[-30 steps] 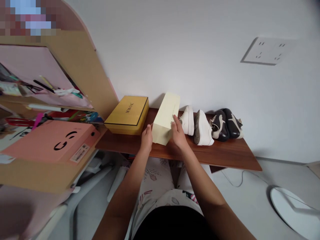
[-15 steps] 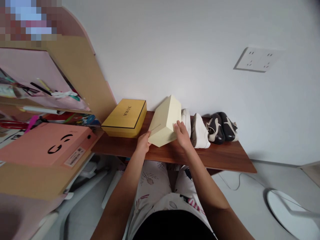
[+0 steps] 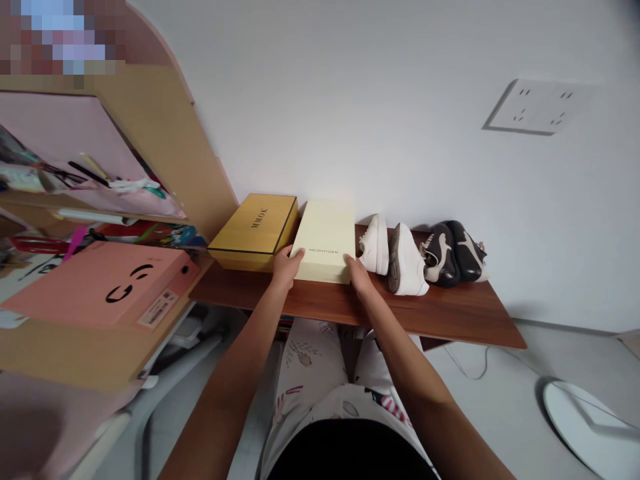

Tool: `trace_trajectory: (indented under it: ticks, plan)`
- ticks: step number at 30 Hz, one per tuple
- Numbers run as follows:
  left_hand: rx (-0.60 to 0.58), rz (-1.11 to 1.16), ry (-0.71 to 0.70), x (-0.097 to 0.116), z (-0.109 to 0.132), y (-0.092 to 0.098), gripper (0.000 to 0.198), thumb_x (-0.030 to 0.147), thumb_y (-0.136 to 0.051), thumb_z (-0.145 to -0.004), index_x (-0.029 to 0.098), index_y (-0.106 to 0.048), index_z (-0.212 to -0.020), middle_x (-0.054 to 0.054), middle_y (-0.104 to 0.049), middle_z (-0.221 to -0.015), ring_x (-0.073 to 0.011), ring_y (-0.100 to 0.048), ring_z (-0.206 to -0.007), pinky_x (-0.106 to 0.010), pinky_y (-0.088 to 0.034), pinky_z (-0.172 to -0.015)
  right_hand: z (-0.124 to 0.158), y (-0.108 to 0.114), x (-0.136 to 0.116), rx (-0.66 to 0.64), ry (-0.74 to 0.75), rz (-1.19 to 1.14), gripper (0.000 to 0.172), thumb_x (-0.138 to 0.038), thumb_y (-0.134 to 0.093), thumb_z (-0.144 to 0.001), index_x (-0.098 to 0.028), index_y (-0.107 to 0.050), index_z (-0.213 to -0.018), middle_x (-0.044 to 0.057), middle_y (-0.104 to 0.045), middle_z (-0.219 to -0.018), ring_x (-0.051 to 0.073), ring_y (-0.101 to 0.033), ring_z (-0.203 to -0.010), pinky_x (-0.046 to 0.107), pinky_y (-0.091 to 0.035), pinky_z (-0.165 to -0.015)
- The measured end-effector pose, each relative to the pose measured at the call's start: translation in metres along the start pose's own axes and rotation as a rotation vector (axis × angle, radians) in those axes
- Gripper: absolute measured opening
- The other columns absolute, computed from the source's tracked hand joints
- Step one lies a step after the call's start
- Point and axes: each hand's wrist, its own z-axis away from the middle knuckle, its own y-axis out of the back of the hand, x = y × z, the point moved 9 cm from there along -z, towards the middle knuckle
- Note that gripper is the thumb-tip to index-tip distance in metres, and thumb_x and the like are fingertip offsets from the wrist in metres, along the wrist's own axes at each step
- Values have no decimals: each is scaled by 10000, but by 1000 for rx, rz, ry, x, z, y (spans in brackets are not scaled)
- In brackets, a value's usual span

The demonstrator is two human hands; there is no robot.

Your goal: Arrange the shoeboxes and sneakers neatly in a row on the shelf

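Between my two hands is a cream shoebox [image 3: 324, 230] with small dark lettering, lying flat on a brown wooden shelf top [image 3: 325, 303]. My left hand [image 3: 287, 267] grips its front left corner, thumb on the lid. At the front right corner my right hand [image 3: 358, 272] holds it the same way. Just left of it stands a yellow shoebox [image 3: 257, 230] with a black-edged lid. On the right, close to my right hand, is a pair of white sneakers [image 3: 407, 263], one turned on its side. Black sneakers [image 3: 463, 253] with pale trim sit farther right.
A pink box [image 3: 107, 283] with a printed face rests on the desk [image 3: 75, 350] at left, under shelves of stationery. The wall behind has a socket plate [image 3: 545, 107]. A round white base [image 3: 585, 427] and a cable [image 3: 473, 373] are on the floor at right.
The cream shoebox has gone from tilted to flat on the wood, squared up beside the yellow box. Both hands have stayed on its front corners. The view has shifted slightly.
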Motion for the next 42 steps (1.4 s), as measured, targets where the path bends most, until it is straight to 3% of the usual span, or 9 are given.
trace_trajectory:
  ticks: [4, 12, 18, 22, 26, 30, 32, 37, 42]
  plan:
    - [27, -3, -17, 2, -1, 1, 410, 337, -775, -750, 152, -702, -1109, -149, -718, -1109, -258, -674, -1027, -380, -515, -915, -4, -1, 5, 27, 8, 54, 606, -566, -443, -906, -169, -544, -1352, 92, -596, -1376, 260, -495, -1312, 407, -338, -1141]
    - [99, -23, -48, 7, -4, 4, 358, 303, -726, -802, 162, -690, -1129, -131, -712, -1139, -256, -642, -1113, -347, -473, -988, -10, -7, 8, 41, -5, 231, 774, -562, -350, -953, -147, -149, -1575, 89, -240, -1623, 208, -246, -1493, 411, -238, -1202]
    - [159, -107, -99, 19, 7, 9, 389, 309, -721, -807, 153, -662, -1158, -170, -652, -1253, -294, -578, -1226, -370, -410, -1069, -3, -10, 1, 15, -8, 203, 800, -600, -372, -942, -144, -176, -1569, 106, -243, -1620, 217, -247, -1493, 427, -224, -1208]
    - [180, -360, -344, 50, 47, 3, 538, 296, -647, -856, 113, -525, -1346, -206, -479, -1455, -306, -387, -1405, -390, -258, -1183, 26, 16, -12, 50, 65, 138, 800, -632, -523, -868, -151, -372, -1490, 153, -383, -1551, 266, -391, -1420, 443, -296, -1177]
    - [30, -404, -571, 71, 98, -36, 551, 287, -615, -877, 180, -479, -1400, -153, -451, -1479, -264, -361, -1416, -376, -240, -1193, 64, 89, -28, 191, 243, 121, 603, -625, -586, -832, -202, -589, -1262, 121, -654, -1245, 249, -624, -1118, 427, -474, -1012]
    - [-313, -225, -467, 54, 116, -111, 494, 281, -644, -859, 218, -544, -1339, -127, -532, -1406, -252, -487, -1320, -360, -347, -1129, 93, 186, -21, 563, 247, 212, 584, -608, -616, -802, -157, -592, -1173, 148, -648, -1153, 245, -630, -1009, 420, -510, -925]
    - [-418, -148, -350, 36, 112, -149, 551, 260, -695, -815, 199, -539, -1340, -143, -526, -1416, -266, -482, -1330, -359, -348, -1123, 99, 216, -11, 699, 211, 274, 649, -601, -648, -767, -128, -565, -1204, 176, -615, -1195, 259, -614, -1047, 426, -491, -952]
    - [-253, -244, -110, -5, 78, -192, 919, 161, -878, -543, 124, -462, -1362, -234, -362, -1528, -359, -247, -1471, -399, -250, -1163, 78, 214, 14, 536, 99, 368, 786, -600, -723, -667, -111, -544, -1256, 168, -626, -1213, 290, -612, -1101, 423, -487, -959]
    - [-270, -99, -11, -24, 66, -207, 696, 158, -917, -437, 155, -582, -1047, -163, -667, -1124, -332, -582, -1182, -384, -432, -985, 52, 196, 13, 295, 21, 380, 648, -571, -773, -617, -151, -604, -1081, 73, -709, -922, 238, -662, -844, 355, -534, -778]
